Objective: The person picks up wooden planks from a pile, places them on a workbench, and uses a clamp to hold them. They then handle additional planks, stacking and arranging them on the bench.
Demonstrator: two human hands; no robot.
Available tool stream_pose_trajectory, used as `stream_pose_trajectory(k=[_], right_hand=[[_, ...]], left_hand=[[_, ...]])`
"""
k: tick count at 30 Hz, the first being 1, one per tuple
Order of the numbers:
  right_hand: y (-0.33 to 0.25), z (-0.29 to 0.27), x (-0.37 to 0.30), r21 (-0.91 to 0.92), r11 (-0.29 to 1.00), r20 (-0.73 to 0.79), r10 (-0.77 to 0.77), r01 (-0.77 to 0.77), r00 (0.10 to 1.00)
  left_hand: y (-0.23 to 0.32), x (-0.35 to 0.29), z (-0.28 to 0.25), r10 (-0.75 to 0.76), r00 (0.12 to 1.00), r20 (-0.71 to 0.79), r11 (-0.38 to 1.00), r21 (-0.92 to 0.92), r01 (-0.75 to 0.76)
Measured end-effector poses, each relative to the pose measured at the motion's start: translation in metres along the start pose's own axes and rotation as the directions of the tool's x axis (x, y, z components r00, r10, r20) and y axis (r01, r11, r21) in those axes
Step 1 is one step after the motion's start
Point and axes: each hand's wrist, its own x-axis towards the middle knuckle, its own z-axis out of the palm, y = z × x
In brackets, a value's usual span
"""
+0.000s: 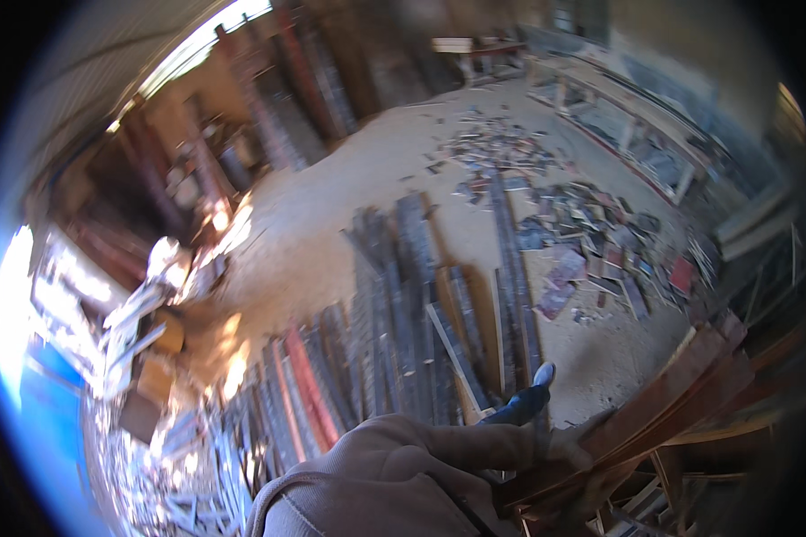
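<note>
A brown-grey sleeve (pixel 475 445) reaches across the lower middle to the right, and it appears to be my left arm. At its end my left hand (pixel 568 449) is closed around the near end of a bundle of reddish-brown wooden boards (pixel 667 398). The boards slant up toward the right; their lower ends are dark and partly hidden. Just beyond the sleeve shows a dark blue thing with a pale rounded tip (pixel 524 404), and I cannot tell whether it is a shoe or a glove. My right hand does not show.
Long dark planks (pixel 394 331) lie side by side on the floor, with a red plank (pixel 310 380) among them. Offcuts (pixel 591 224) are heaped beyond on the right. A long wooden bench (pixel 627 112) lines the wall. Thin scrap strips (pixel 179 483) pile at lower left; tall boards (pixel 278 107) lean behind.
</note>
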Motion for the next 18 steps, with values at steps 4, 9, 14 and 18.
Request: stream_pose_trajectory(k=[4, 9, 14, 18], right_hand=[[-0.011, -0.007, 0.186, -0.084, 0.994, -0.138, -0.079, 0.068, 0.987], [-0.025, -0.016, 0.429, -0.248, 0.952, -0.218, -0.236, 0.180, 0.947], [-0.068, 0.001, 0.610, -0.175, 0.977, -0.201, -0.155, 0.121, 0.967], [-0.092, 0.004, 0.773, -0.274, 0.959, -0.144, -0.114, 0.071, 0.983]], left_hand=[[0.023, 0.166, -0.090, -0.150, 0.973, 0.173, 0.982, -0.090, 0.168], [0.110, 0.369, -0.188, -0.129, 0.980, 0.154, 0.965, -0.210, 0.160], [0.210, 0.516, -0.236, -0.152, 0.987, 0.059, 0.978, -0.136, 0.159], [0.255, 0.644, -0.306, -0.170, 0.985, -0.029, 0.982, -0.092, 0.167]])
